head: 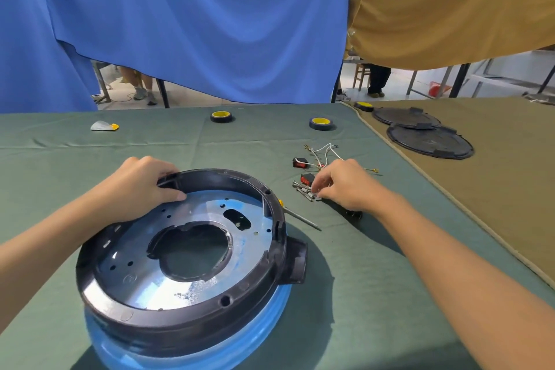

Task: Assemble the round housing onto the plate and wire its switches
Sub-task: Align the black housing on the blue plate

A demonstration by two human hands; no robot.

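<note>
Left hand [141, 186]: fingers curled over the far rim of the black round plastic housing [192, 330], thumb down inside the wall, gripping it. The housing spreads from under this hand toward the body, and it sits around a shiny round metal plate [180, 291] with a large centre hole.

Right hand [345, 186]: fingers bent downward, thumb and forefinger tips pinching at the small silver metal screws [301, 189] on the green cloth-covered table [390, 264].

Two red-and-black rocker switches [300, 163] with white wires [326, 150] lie just beyond its fingertips.

A yellow-handled screwdriver [300, 217] lies between the hands, beside the housing and near the right wrist.
</note>
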